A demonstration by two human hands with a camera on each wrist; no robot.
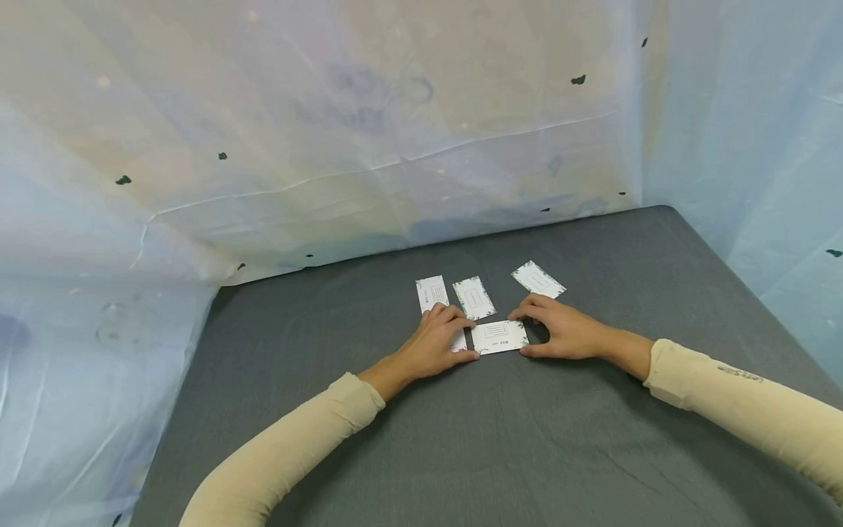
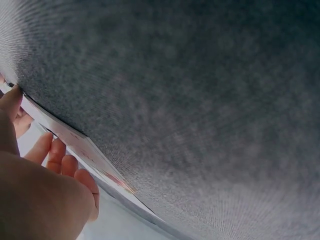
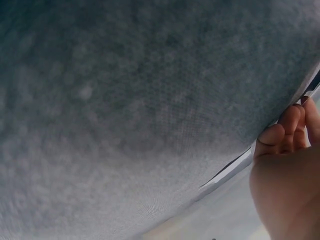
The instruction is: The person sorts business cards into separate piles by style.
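Four small white cards with green leafy borders lie on the grey fabric worktop [image 1: 593,439]. The nearest card [image 1: 500,337] sits between both hands. The left hand [image 1: 437,342] pinches its left edge with curled fingers and covers the near end of the leftmost card [image 1: 435,294]. The right hand [image 1: 565,331] pinches its right edge. A third card [image 1: 473,298] and a fourth card [image 1: 538,279] lie just beyond. Their print is too small to read; small lettering on the right sleeve [image 1: 740,373] is illegible too.
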